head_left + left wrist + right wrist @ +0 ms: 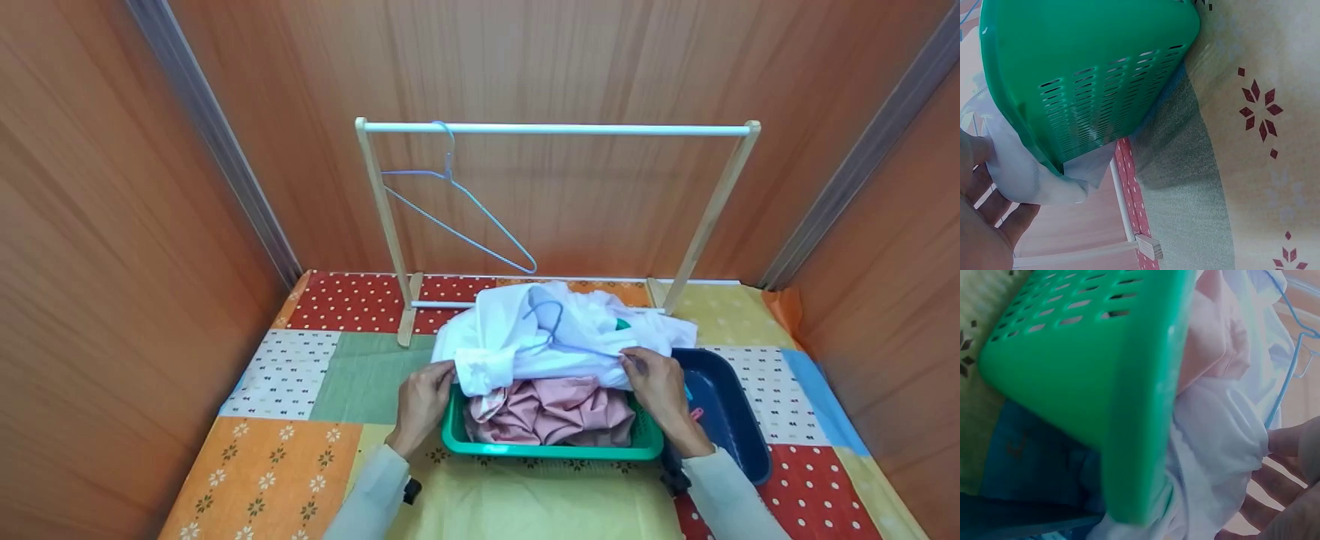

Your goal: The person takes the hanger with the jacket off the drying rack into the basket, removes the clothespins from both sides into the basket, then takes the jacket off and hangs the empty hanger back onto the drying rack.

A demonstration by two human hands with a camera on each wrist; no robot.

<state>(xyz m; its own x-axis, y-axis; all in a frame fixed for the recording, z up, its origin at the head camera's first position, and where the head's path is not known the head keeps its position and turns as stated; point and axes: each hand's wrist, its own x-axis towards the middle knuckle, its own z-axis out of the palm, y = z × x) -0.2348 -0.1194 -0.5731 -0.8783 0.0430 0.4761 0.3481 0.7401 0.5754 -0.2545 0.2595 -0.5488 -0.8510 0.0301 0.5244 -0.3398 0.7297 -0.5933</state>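
A white garment (pixel 585 360) lies heaped over the back of a green basket (pixel 551 451), with a blue hanger (pixel 553 330) on top of it. Pink cloth (pixel 555 412) fills the basket's front. At the basket's left, my left hand (pixel 424 397) pinches the garment's edge; the left wrist view shows its fingers (pixel 1019 222) behind the white fabric. My right hand (pixel 661 386) pinches the garment beside the hanger's right end. In the right wrist view the thumb (pixel 1285 440) presses the fabric close to that end. Folds hide part of the hanger.
A rack with a white rail (pixel 600 130) and wooden legs stands behind the basket. Another blue hanger (pixel 495 220) hangs near its left end. To the right, a dark blue tray (pixel 739 420) holds small items, including a pink one. Wood-grain panels (pixel 120 262) enclose the patchwork-covered surface.
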